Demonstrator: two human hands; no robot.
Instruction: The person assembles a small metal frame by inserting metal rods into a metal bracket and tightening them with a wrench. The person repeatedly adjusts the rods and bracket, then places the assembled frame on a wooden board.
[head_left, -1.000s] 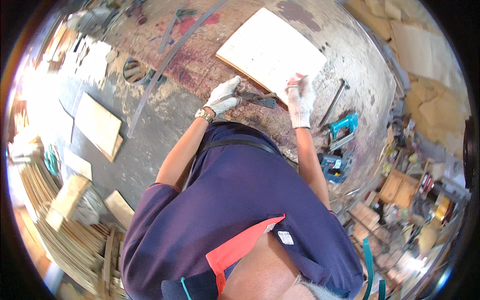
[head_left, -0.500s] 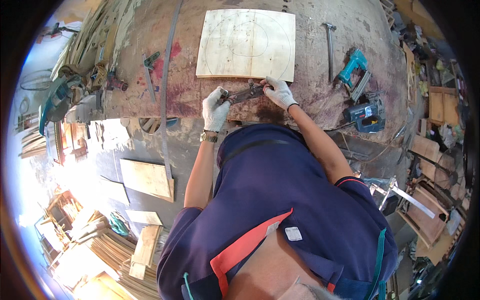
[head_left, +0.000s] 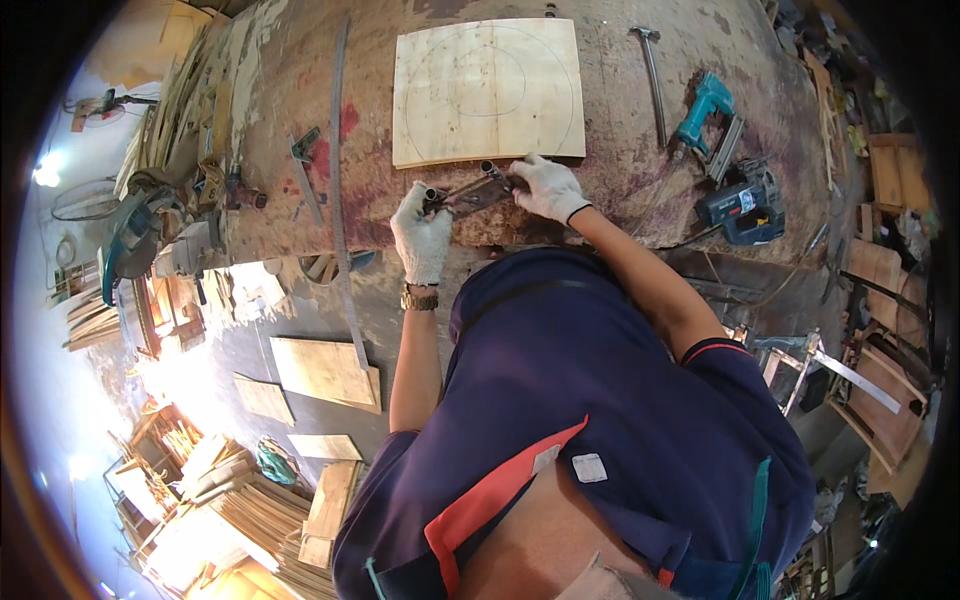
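Both my hands wear white gloves and hold a dark, flat metal tool with short round posts, whose exact kind I cannot make out. My left hand is closed around its left end, next to a round tube-like knob. Fingers of my right hand pinch the other end. The tool is held above the near edge of the workbench. Just beyond it lies a pale plywood board with two pencilled circles, one inside the other. My right hand is close to this board's near edge.
Right of the board lie a hammer, a teal nail gun and a blue jigsaw with a cable. To the left are a long metal strip, a small square and a teal power saw. Wood pieces lie below.
My left hand has shifted slightly left and down, and the tool has turned a little in my hands. My right fingers have changed their hold on it. The whole view has shifted slightly.
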